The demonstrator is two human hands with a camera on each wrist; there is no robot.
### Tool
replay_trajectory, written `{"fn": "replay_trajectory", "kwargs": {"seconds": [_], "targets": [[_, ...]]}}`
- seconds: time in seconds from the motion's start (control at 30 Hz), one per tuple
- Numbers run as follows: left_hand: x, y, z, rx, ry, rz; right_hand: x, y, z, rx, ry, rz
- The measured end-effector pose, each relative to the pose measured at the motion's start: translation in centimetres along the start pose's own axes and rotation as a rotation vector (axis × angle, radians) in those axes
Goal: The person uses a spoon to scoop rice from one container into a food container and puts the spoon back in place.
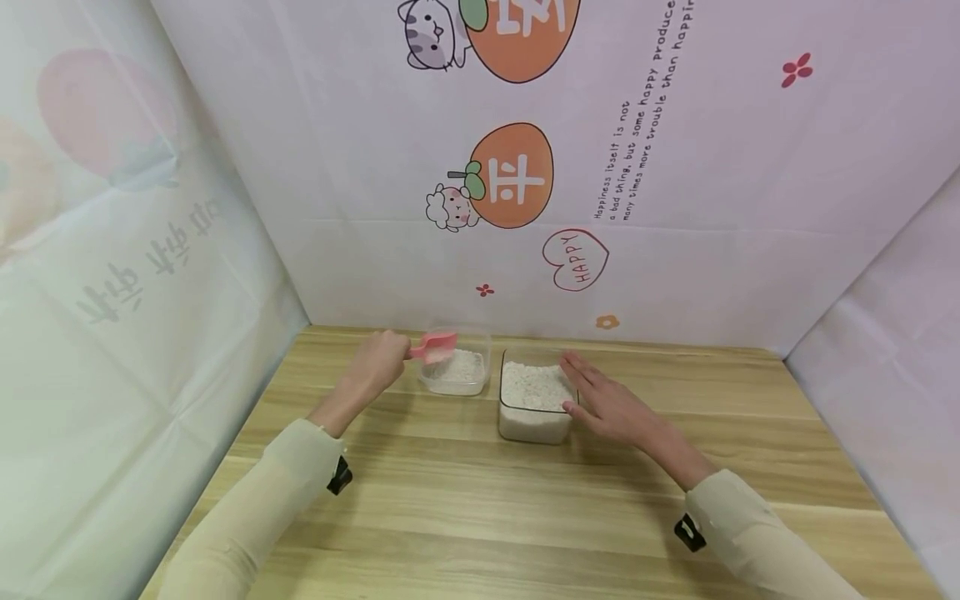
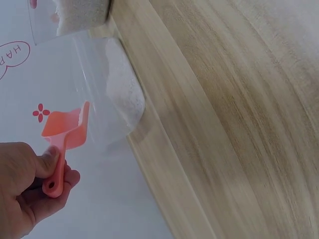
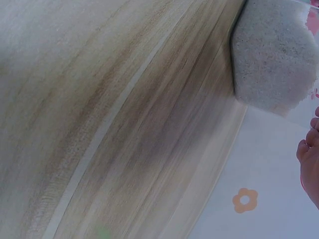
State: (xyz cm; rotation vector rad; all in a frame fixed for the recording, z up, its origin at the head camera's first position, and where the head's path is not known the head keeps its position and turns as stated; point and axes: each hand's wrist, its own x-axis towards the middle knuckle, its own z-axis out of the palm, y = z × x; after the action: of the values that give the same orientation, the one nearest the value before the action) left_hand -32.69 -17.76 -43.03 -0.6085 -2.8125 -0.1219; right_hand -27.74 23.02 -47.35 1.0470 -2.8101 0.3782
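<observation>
My left hand (image 1: 381,360) grips a small pink scoop (image 1: 438,342) by its handle. In the left wrist view the thumb presses on top of the handle, and a little white grain shows in the scoop (image 2: 64,132). The scoop hangs over a clear plastic tub (image 1: 459,388) with white rice-like grains (image 1: 461,365) in its lower part. To its right stands a fuller clear square container (image 1: 534,427) of the same grains. My right hand (image 1: 611,407) touches that container's right side with extended fingers. Only part of the right hand (image 3: 311,164) shows in the right wrist view.
Both containers stand near the back edge of a wooden table (image 1: 480,517). Close behind them rises a printed white backdrop (image 1: 375,275). White sheets also hang along the left and right sides.
</observation>
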Motion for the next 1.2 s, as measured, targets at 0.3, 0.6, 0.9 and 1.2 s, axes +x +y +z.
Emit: {"fn": "replay_trajectory", "kwargs": {"seconds": [0.3, 0.6, 0.9, 1.2], "targets": [[0.5, 0.7, 0.3, 0.075, 0.03, 0.044, 0.0, 0.0, 0.0, 0.02, 0.011, -0.001], [0.5, 1.2, 0.8, 0.257, 0.079, 0.115, 0.0, 0.1, 0.1, -0.002, 0.012, -0.008], [0.6, 1.5, 0.8, 0.143, 0.104, 0.091, -0.1, 0.0, 0.0, -0.001, 0.014, -0.012], [1.0, 2.5, -1.3, -0.115, 0.062, 0.073, -0.1, -0.1, -0.2, 0.016, 0.011, -0.005]]}}
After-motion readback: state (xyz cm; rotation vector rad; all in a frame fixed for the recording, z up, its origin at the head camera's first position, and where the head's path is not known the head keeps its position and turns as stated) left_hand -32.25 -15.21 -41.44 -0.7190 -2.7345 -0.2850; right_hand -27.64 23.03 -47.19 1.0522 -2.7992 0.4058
